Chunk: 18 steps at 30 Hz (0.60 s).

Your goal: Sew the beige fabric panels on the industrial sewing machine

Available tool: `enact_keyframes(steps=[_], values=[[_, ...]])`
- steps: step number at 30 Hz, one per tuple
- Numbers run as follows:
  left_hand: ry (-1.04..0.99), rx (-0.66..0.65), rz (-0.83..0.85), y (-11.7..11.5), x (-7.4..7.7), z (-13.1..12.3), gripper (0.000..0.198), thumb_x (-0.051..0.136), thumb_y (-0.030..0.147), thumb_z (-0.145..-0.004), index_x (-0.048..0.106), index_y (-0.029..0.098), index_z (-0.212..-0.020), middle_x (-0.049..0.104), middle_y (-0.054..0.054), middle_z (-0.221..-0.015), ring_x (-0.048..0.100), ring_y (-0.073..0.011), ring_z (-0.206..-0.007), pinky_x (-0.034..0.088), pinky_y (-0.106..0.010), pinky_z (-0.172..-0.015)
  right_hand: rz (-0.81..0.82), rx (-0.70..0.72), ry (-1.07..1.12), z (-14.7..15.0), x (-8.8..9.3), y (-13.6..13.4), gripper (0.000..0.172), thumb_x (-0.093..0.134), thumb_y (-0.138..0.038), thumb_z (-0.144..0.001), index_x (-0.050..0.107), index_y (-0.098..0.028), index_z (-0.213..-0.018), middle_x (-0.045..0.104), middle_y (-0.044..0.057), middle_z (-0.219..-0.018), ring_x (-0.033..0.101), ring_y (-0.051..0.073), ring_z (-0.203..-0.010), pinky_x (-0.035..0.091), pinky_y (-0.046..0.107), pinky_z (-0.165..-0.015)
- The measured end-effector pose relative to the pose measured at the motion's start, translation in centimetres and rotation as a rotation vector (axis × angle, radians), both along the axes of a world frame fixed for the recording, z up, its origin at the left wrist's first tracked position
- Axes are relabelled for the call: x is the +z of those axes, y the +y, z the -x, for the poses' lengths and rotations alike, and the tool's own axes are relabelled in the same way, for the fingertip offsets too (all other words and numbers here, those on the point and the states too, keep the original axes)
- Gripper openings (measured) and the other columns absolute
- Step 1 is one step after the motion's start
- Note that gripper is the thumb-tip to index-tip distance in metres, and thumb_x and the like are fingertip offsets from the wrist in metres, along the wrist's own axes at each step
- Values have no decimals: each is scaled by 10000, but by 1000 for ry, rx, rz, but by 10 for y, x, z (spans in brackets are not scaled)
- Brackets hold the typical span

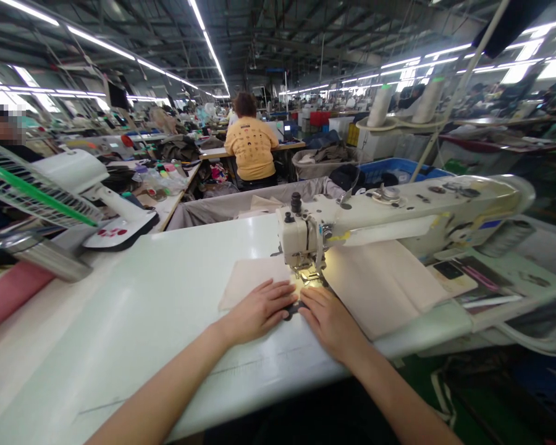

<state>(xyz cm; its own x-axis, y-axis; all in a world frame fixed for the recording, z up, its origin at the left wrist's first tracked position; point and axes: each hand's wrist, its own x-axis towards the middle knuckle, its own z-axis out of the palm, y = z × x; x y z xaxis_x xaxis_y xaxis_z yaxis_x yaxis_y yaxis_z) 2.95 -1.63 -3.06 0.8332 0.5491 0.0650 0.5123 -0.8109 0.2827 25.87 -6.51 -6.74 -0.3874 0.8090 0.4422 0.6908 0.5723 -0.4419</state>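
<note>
A white sewing machine (352,213) stands on the pale green table (167,296), its lamp lighting the presser foot (309,277). Cream fabric (384,284) spreads to the right of the needle area, and a smaller stretch shows on the left. My left hand (262,309) lies flat with fingers apart on the left part of the fabric, its fingertips just left of the presser foot. Close in front of the foot, my right hand (328,318) rests with its fingers stretched forward on the fabric. Neither hand is wrapped round anything.
A white fan (74,173) and a metal flask (50,253) are at the left. Thread cones (380,105) stand above the machine. A phone (447,269) lies at the right. Behind the table are a cloth-lined bin (204,210) and a person in yellow (251,148).
</note>
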Motion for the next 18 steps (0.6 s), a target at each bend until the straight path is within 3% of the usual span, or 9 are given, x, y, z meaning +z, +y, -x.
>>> enact_keyframes(steps=[6, 10, 14, 18], values=[[-46, -7, -30, 31, -4, 3, 412, 396, 364, -1058, 563, 244, -1415, 505, -77, -1518, 452, -237, -1409, 310, -457, -1202, 29, -44, 51, 8, 4, 16, 273, 470, -187, -1006, 702, -186, -1150, 712, 102, -1179, 612, 255, -1144, 525, 452, -1024], [-61, -17, -29, 47, -4, 4, 436, 352, 370, -1068, 562, 216, -1417, 522, -102, -1497, 470, -238, -1389, 329, -453, -1189, -59, -80, 89, 6, 11, 5, 294, 428, -220, -1029, 703, -167, -1117, 720, 117, -1129, 645, 245, -1080, 540, 413, -979], [-39, 3, -28, 50, -2, 4, 449, 334, 372, -1069, 555, 208, -1424, 523, -113, -1494, 466, -252, -1392, 322, -476, -1188, -172, -268, 54, -12, 32, -13, 298, 414, -244, -1037, 706, -199, -996, 726, 103, -1012, 662, 233, -948, 535, 374, -878], [-14, 23, -31, 48, -1, 5, 448, 337, 371, -1068, 511, 234, -1457, 496, -89, -1521, 440, -246, -1415, 283, -486, -1208, -128, -449, -133, -39, 40, -12, 161, 537, -277, -972, 668, -188, -1000, 694, 115, -988, 630, 283, -915, 509, 411, -799]])
